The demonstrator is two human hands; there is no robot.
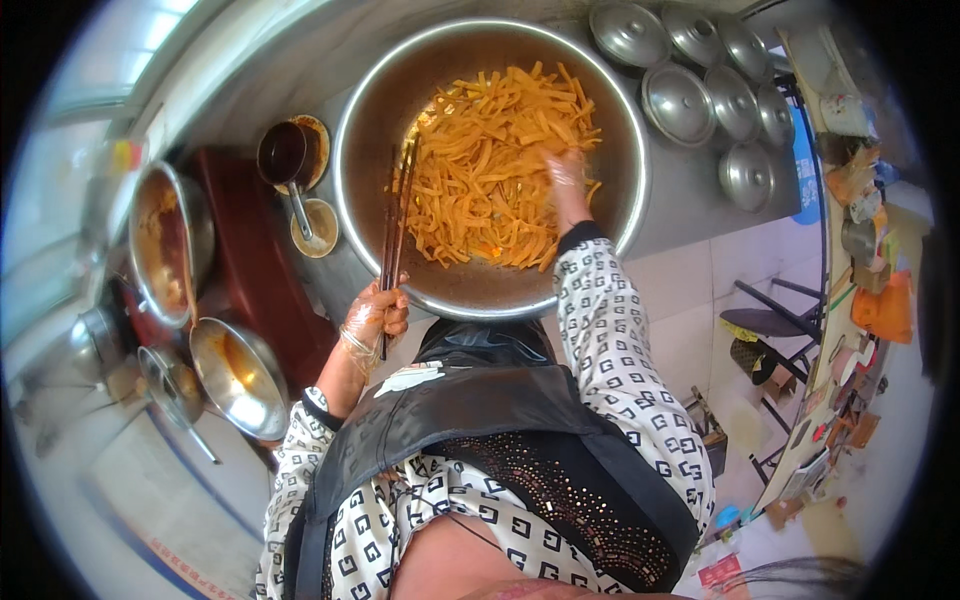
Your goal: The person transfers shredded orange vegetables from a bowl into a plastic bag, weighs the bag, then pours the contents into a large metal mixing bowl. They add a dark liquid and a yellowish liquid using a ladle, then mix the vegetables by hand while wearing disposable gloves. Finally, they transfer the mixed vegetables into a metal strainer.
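A large steel basin (489, 306) stands before me on a grey counter. Orange-brown strips of food (480, 172), coated in sauce, fill its middle, and a little reddish oil shows at their edge. My left hand (379, 311), in a clear plastic glove, grips long dark chopsticks (396, 217) at the basin's near left rim. Their far ends reach over the basin to the left side of the strips. My right hand (564, 176), also in a clear glove, is among the strips on the right. Its fingers are blurred and partly hidden there.
Several steel lids (679, 103) lie on the counter to the right. At left are a small dark saucepan (285, 154), a bowl of pale contents (315, 229), a sauce-stained steel basin (161, 247) and a steel bowl (240, 375). Stools (772, 322) stand on the floor at right.
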